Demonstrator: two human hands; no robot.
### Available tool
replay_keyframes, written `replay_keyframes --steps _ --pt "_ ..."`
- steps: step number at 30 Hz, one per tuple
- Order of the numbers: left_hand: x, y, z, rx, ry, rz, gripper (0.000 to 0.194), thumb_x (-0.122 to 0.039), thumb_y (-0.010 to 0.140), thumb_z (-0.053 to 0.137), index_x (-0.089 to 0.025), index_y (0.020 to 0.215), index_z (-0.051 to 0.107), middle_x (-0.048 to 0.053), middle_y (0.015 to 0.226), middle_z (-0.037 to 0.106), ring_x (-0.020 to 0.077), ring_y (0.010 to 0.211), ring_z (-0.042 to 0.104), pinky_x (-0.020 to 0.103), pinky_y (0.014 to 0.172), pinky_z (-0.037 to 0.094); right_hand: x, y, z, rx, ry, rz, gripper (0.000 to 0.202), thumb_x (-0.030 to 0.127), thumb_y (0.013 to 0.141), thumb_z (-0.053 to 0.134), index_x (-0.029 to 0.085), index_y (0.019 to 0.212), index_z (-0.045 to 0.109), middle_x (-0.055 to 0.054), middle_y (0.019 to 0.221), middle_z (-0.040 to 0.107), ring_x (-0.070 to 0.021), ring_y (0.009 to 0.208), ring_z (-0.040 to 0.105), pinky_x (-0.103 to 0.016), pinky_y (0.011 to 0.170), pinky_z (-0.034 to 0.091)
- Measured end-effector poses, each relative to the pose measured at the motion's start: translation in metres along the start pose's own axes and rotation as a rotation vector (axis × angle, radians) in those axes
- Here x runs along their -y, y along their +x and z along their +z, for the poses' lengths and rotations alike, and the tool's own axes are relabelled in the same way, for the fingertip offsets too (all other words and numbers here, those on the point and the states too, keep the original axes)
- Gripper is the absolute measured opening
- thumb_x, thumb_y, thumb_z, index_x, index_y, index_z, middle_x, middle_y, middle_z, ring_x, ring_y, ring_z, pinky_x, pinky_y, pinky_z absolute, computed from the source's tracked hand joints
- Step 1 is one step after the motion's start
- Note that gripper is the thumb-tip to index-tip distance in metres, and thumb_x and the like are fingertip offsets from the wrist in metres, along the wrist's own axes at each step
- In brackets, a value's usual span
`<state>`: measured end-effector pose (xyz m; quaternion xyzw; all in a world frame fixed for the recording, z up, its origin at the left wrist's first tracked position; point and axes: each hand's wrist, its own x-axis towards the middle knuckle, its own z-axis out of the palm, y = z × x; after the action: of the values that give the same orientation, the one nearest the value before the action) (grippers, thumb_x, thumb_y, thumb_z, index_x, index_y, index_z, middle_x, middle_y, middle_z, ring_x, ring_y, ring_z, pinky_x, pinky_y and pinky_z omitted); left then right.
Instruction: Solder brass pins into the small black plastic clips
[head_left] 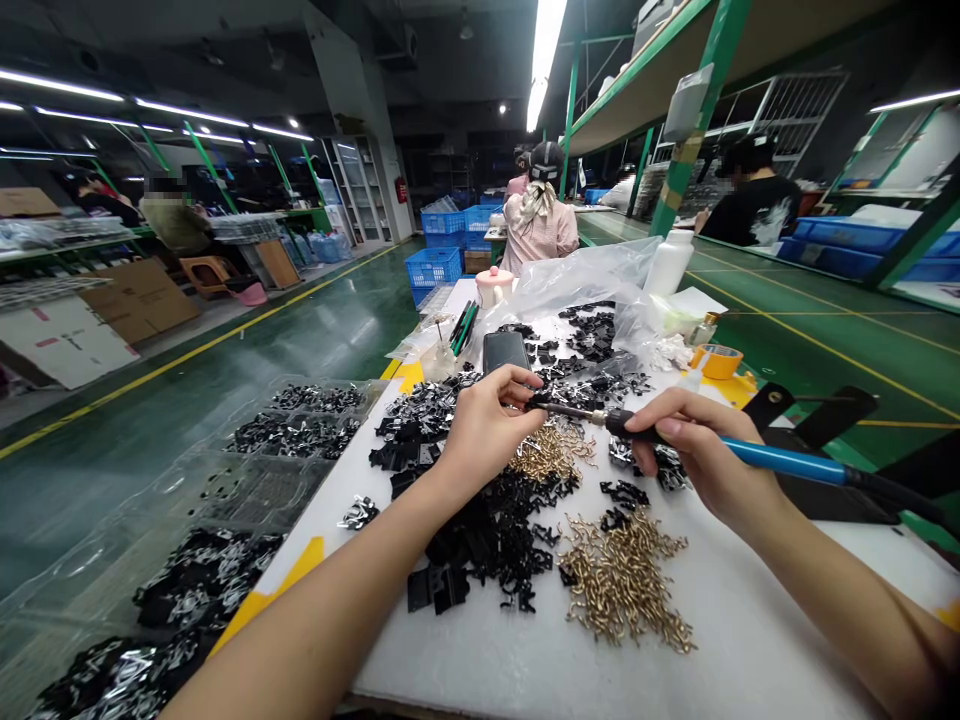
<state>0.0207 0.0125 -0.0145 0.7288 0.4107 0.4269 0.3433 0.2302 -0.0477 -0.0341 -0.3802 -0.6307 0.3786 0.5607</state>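
Gripping a slim blue-and-black soldering iron (784, 459) over the farther heap of bent gold metal pins (551, 455), the right hand (701, 445) could slip and scorch the left hand (487, 420) pinching a small dark piece (535, 403).

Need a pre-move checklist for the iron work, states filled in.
1. Right hand grip on soldering iron: ok, fingers closed around its black front section.
2. Left hand holding a part: cannot tell, anything between its fingertips is too small and partly hidden.
3. Iron's tip well clear of left hand: not ok, its metal shaft reaches right up to the fingertips; contact unclear.
4. Iron hot: cannot tell, nothing shows temperature.
5. Cord clear of the brass hooks: ok, it leaves the handle to the right, away from them.
6. Hands gloved: not ok, both bare.
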Motion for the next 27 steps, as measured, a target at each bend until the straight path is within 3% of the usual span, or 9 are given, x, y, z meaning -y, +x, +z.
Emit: replay_keyframes --steps 23,27 --pt "-0.0021 0.0014 -0.0005 0.003 -0.019 -0.004 0.018 -0.013 0.065 0.061 -0.017 0.083 0.060 0.003 0.076 0.058 0.0158 0.076 0.057 0.026 0.062 0.049 -0.0007 0.0005 -0.0027 -0.007 0.001 0.003 0.015 0.023 0.083 0.049 0.019 0.082 0.063 0.000 0.055 0.058 -0.0137 0.050 0.054 -0.028 0.048 0.039" --pt "-0.0020 0.0024 -0.0012 -0.017 -0.028 -0.012 0.017 -0.012 0.065 0.062 -0.017 0.081 0.059 0.002 0.075 0.057 0.0146 0.073 0.056 0.026 0.062 0.049 0.0037 0.0025 -0.0053 -0.064 0.046 -0.068 0.015 0.026 0.083 0.050 0.020 0.080 0.063 0.001 0.052 0.055 -0.0128 0.047 0.051 -0.028 0.047 0.039"
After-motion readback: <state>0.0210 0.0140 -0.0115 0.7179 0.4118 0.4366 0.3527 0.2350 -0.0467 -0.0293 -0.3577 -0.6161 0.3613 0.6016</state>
